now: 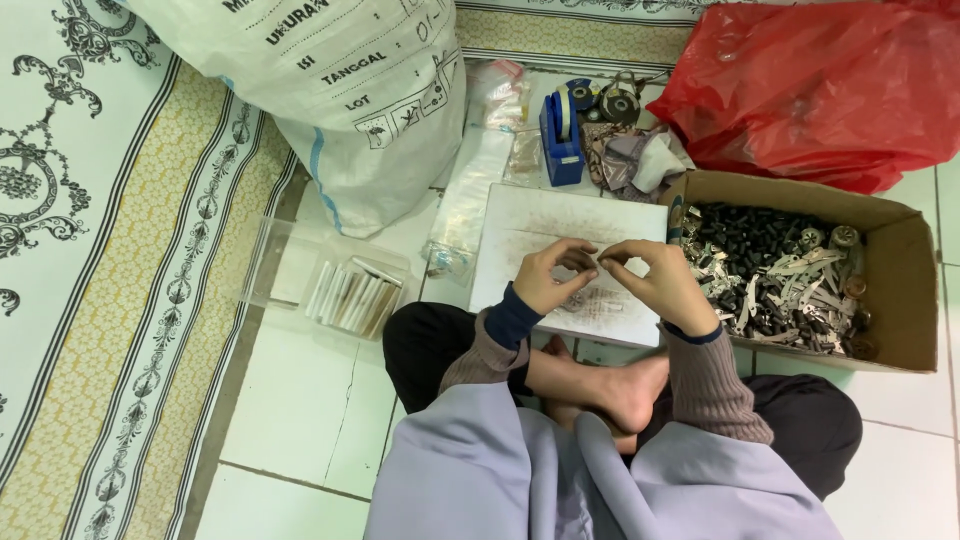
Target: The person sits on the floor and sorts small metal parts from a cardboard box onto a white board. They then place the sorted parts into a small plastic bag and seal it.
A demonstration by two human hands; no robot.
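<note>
1. A small metal part [597,258], too small to make out clearly, sits pinched between the fingertips of both hands, above a white board [530,225].
2. The left hand [548,275] curls its fingers tight around the part; the right hand [655,278] meets it with thumb and forefinger closed on the same piece.
3. The board lies on a white tiled floor [300,400], just ahead of the person's crossed legs and bare foot [625,388].
4. To the right, a cardboard box [905,280] holds dark and silvery metal pieces.
5. Behind it lies a red plastic bag [820,85].
6. A blue tape dispenser [562,130] stands beyond the board.
7. To the left are a clear tray [270,250] of pale sticks, a large white sack [340,100] and a patterned mat [90,250].
</note>
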